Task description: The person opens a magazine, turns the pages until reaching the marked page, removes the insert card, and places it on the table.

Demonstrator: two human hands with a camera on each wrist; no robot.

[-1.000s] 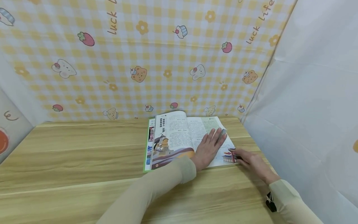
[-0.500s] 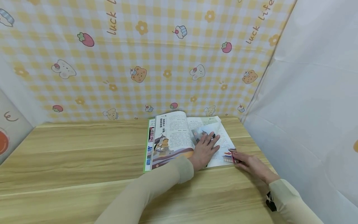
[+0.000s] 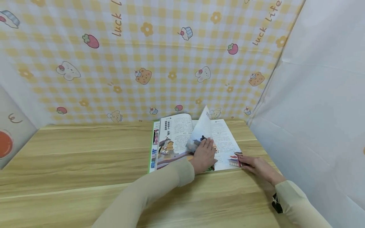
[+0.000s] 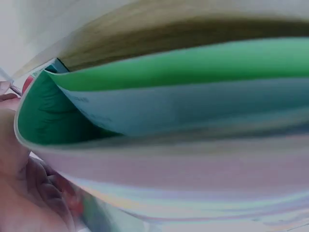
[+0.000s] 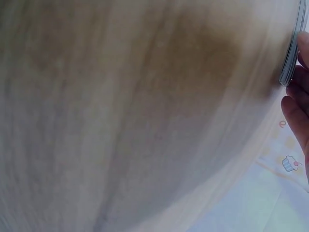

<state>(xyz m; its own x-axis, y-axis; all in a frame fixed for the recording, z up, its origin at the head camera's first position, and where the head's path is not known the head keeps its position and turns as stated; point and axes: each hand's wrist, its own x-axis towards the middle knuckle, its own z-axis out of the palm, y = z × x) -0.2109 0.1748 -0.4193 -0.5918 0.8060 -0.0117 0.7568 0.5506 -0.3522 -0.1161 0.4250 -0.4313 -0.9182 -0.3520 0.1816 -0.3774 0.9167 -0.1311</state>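
An open magazine (image 3: 226, 137) lies at the back of the table, its left-hand pages bulging. One leaf (image 3: 201, 125) stands up from the middle, curled over to the left. My left hand (image 3: 203, 156) presses against this leaf with its fingers extended. The left wrist view shows the magazine's green-edged cover (image 4: 193, 65) and bent pages beside part of that hand (image 4: 21, 188). At the lower right corner my right hand (image 3: 258, 167) pinches the pages, thumb on the near side. From the right wrist, the magazine's thin edge (image 5: 291, 55) sits against the fingers (image 5: 297, 116).
The wood-grain table (image 3: 85, 158) extends to the left and in front of the magazine. A yellow checked cloth (image 3: 159, 57) hangs right behind it, and a white sheet (image 3: 319, 95) closes off the right side. A small black object (image 3: 276, 204) is at the right cuff.
My left hand has slid left across the magazine, and the leaf has come up and swung over to the left with it. The right hand has stayed at the corner.
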